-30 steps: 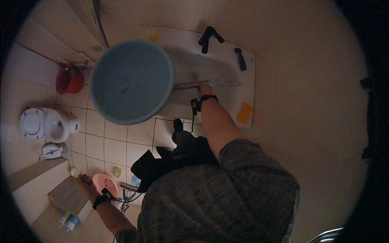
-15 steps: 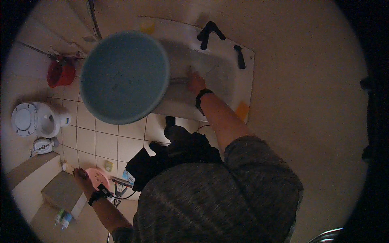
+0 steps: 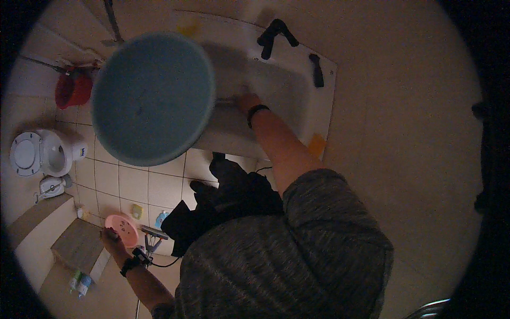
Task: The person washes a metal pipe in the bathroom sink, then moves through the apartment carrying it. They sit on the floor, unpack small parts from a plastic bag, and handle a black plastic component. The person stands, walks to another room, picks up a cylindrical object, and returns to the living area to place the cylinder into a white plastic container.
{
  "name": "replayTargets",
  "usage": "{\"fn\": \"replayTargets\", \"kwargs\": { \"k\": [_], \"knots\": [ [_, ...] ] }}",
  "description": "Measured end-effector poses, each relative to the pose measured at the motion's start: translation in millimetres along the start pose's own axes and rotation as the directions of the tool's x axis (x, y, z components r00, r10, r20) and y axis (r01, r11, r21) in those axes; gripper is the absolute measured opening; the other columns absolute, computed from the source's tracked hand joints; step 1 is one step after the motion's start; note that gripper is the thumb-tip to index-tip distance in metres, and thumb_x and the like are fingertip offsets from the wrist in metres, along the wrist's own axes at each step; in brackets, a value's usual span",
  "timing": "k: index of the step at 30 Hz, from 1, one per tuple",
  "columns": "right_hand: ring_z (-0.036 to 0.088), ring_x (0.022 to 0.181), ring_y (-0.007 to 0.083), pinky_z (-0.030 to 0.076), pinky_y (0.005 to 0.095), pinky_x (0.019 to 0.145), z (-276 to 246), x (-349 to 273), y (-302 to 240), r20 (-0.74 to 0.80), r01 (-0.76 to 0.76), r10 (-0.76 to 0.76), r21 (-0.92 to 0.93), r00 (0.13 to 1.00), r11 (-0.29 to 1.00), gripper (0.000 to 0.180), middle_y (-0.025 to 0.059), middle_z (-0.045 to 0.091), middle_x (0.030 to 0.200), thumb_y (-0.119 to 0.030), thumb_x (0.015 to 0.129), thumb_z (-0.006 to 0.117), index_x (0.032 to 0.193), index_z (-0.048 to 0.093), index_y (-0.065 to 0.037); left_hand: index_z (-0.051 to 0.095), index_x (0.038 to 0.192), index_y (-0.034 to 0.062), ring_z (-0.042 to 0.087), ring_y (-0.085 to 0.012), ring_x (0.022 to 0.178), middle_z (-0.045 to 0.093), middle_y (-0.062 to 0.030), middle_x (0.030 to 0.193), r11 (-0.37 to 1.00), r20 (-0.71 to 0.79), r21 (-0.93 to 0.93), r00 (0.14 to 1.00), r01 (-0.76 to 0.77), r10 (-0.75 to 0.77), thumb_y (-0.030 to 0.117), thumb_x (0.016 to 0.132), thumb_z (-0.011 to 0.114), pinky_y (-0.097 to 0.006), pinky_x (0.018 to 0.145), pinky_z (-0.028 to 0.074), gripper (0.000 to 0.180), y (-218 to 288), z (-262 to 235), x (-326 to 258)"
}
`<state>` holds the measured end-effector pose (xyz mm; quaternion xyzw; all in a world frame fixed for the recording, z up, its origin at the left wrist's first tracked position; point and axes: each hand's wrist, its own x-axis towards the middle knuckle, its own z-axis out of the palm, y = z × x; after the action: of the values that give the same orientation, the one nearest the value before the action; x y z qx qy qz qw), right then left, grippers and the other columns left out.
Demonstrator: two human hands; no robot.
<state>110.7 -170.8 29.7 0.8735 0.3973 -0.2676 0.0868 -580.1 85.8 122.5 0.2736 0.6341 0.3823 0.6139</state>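
Observation:
My right hand reaches down into the white bathtub, beside a pale bar-like shape. Its fingers are dim and smeared, so I cannot tell whether they grip that shape. A large blue-green basin sits over the tub's left part, just left of this hand, and hides what lies below it. At the lower left, my left hand is raised with curled fingers, seen over the edge of a pink basin. Whatever the left fingers close on, if anything, is too dark to make out.
A black faucet and a black hand shower sit at the tub's far right. An orange patch marks its near right corner. On the left are a red bucket, a toilet and a tiled floor.
My right hand has shifted slightly left in the tub, nearer the blue-green basin. My left hand has moved slightly down and right. The whole view has shifted a little.

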Motion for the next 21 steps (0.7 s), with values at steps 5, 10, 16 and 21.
{"fn": "replayTargets", "kwargs": {
  "k": [5,10,16,21],
  "knots": [
    [0.063,0.097,0.0365,0.05,0.0475,0.085,-10.8,-10.9,-15.9,-0.05,0.118,-0.122,-0.083,0.991,0.99,0.032,0.0191,0.064,0.107,-0.024,0.095,0.038,0.119,0.055,-0.011,0.057,0.09,0.0062,0.054,-0.0143,0.074,0.056,-0.0049,0.084,0.999,0.183,0.003,0.983,0.032,-0.032,0.016,0.088,0.059,-0.026,0.063,0.045,0.01,-6.0,-19.6,24.1],
    [0.063,0.095,0.0381,0.049,0.0492,0.082,-56.3,-48.7,-24.1,0.012,0.177,-0.177,0.03,0.984,0.984,0.03,0.0198,0.065,0.102,-0.022,0.094,0.04,0.118,0.052,-0.009,0.056,0.106,0.0049,0.056,-0.0154,0.085,0.058,-0.006,0.096,0.811,0.197,0.483,0.944,-0.33,0.267,0.018,0.089,0.058,-0.028,0.068,0.047,0.021,-10.3,-6.4,40.6],
    [0.064,0.093,0.0373,0.05,0.0486,0.079,-80.9,-75.3,-25.1,0.019,0.131,-0.13,-0.086,0.991,0.988,0.03,0.0187,0.066,0.098,-0.016,0.088,0.047,0.117,0.054,-0.01,0.055,0.089,0.0131,0.053,-0.0118,0.072,0.056,0.0001,0.078,0.997,0.215,-0.075,0.976,-0.005,0.021,0.016,0.089,0.061,-0.026,0.062,0.044,0.006,-3.4,49.2,11.1],
    [0.065,0.091,0.0345,0.051,0.0476,0.076,-82.6,-78.2,-6.1,0.062,0.192,-0.183,-0.263,0.981,0.945,0.03,0.0165,0.067,0.096,-0.013,0.087,0.048,0.115,0.057,-0.011,0.055,0.08,0.0155,0.051,-0.0105,0.063,0.055,0.0015,0.069,0.986,0.08,-0.159,0.995,-0.05,0.063,0.014,0.09,0.061,-0.025,0.055,0.045,0.012,-13.5,84.3,-10.9]
  ]
}}
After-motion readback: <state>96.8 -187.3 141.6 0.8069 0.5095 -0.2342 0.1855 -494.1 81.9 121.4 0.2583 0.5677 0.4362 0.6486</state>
